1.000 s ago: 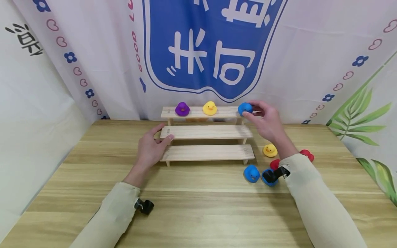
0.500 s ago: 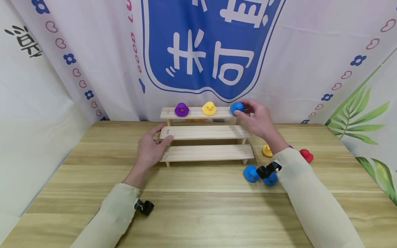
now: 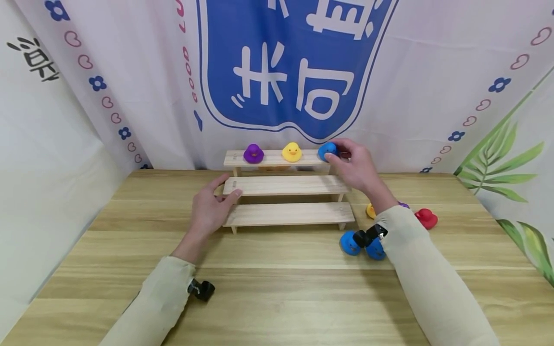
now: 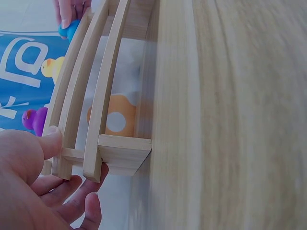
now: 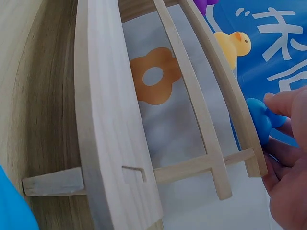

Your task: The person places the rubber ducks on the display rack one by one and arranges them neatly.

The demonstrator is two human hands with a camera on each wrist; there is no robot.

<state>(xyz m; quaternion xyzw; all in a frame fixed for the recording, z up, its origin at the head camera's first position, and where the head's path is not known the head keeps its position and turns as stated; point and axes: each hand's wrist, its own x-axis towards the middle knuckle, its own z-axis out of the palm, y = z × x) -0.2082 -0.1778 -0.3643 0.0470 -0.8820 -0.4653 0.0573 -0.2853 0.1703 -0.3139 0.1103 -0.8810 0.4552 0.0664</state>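
Observation:
A three-tier wooden rack (image 3: 289,214) stands on the table. On its top tier sit a purple duck (image 3: 253,154), a yellow duck (image 3: 292,152) and, toward the right end, a blue duck (image 3: 327,152). My right hand (image 3: 357,166) pinches that blue duck between thumb and fingers; the right wrist view shows the thumb on the duck (image 5: 260,120). My left hand (image 3: 209,206) grips the rack's left end, thumb on the middle tier and fingers around the side, as the left wrist view shows the hand (image 4: 33,167) at the rack's end pieces.
Right of the rack on the table (image 3: 277,298) lie two blue ducks (image 3: 349,242) (image 3: 376,249), a red duck (image 3: 426,218), and a yellow duck (image 3: 370,211) and a purple one (image 3: 404,205) partly hidden by my right arm. A printed curtain (image 3: 147,86) hangs behind.
My right hand has moved left along the top tier with the blue duck, closer to the yellow duck. My left hand has stayed on the rack's left end.

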